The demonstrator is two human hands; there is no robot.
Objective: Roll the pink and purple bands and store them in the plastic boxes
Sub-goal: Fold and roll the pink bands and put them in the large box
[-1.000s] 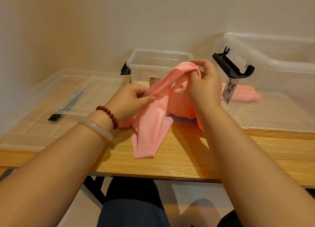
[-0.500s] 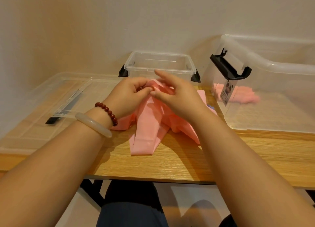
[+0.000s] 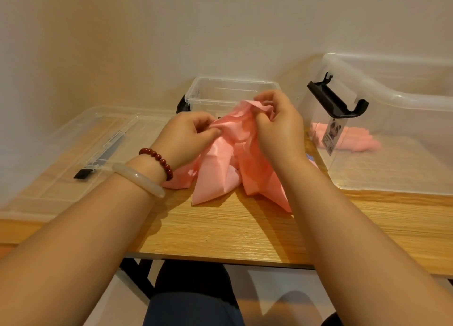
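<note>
Item: crumpled pink elastic band, mid-worktop, not yet rolled. My left hand and right hand each pinch its upper folds. Done: pink rolls inside the large clear plastic box, right edge. Outstanding, I judge: rolling and boxing this one.

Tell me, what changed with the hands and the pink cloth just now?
The right hand, flat on the pink band half a second ago, has lifted a little and now grips its bunched top edge. The left hand kept its pinch. The small box, large box, lid and rolled bands stayed put.
</note>
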